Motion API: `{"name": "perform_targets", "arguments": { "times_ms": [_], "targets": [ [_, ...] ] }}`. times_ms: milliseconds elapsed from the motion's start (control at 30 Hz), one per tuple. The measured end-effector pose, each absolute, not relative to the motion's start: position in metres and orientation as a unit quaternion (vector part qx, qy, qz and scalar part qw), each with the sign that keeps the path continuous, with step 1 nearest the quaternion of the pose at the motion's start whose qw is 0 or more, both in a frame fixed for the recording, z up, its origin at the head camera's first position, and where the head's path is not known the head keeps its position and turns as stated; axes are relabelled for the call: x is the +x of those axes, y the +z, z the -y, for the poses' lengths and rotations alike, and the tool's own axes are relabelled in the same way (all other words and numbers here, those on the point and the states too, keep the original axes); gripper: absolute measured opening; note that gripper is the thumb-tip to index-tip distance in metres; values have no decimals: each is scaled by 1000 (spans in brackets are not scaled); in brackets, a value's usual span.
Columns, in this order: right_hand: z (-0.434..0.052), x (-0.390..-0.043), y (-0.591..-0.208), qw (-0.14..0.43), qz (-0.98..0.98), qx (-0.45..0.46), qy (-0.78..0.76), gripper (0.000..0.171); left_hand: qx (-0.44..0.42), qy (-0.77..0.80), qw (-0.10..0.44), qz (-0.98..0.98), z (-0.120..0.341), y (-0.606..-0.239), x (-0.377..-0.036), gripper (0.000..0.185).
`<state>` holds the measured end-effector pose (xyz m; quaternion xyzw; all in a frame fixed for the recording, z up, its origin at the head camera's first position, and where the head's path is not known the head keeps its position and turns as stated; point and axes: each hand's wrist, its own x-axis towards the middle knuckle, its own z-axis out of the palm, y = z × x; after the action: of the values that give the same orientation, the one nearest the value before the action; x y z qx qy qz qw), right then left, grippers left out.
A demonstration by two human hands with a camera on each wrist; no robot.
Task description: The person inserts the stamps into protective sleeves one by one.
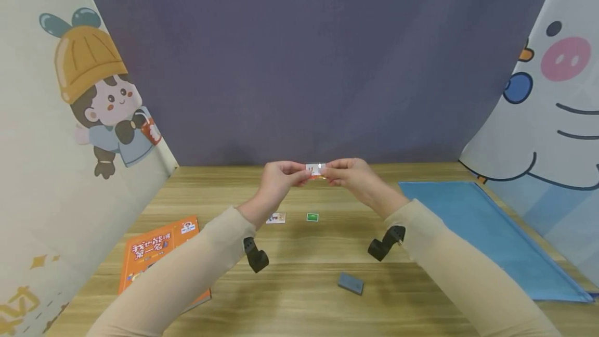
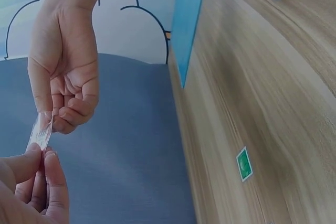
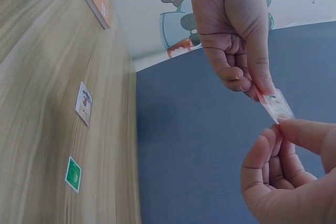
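Observation:
A small clear plastic sleeve (image 1: 315, 170) with a white and orange-red printed piece in it is held up above the far part of the table. My left hand (image 1: 281, 181) pinches one end between thumb and fingers. At the opposite end, my right hand (image 1: 354, 177) pinches it the same way. The plastic shines in the left wrist view, and the print is too small to read. Below the hands, a green stamp-like piece with a white border (image 1: 312, 217) lies flat on the table. To its left lies a wider picture piece (image 1: 278, 218), partly covered by my left forearm in the head view.
An orange book (image 1: 159, 246) lies at the left, partly under my left sleeve. A blue-grey block (image 1: 351, 283) sits nearer to me. Along the right side lies a flat blue sheet or folder (image 1: 486, 243). A dark curtain (image 1: 309, 61) hangs behind the wooden table (image 1: 299, 295).

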<state>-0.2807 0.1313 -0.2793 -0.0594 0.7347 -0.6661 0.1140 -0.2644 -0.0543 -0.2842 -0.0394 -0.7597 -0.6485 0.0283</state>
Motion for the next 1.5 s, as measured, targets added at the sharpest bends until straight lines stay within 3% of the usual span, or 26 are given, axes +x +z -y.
{"name": "perform_targets", "arguments": {
  "times_ms": [200,500,933,1200,1500],
  "targets": [
    [-137,-281,-279,116,-731,-101,-665,30,-40,-659,25,751,53,-284,-267,19],
    [-146,-280,-284,84,-768,-182,-608,47,-45,-663,-3,747,52,-290,-274,27],
    [-161,-289,-303,56,-798,-142,-582,43,-82,-682,-36,726,34,-310,-287,37],
    [-178,-295,-319,77,-796,-101,-592,47,-112,-620,-60,774,22,-321,-295,45],
    [-191,-297,-338,99,-800,-72,-587,49,-119,-580,-71,803,7,-341,-306,39]
  ]
}}
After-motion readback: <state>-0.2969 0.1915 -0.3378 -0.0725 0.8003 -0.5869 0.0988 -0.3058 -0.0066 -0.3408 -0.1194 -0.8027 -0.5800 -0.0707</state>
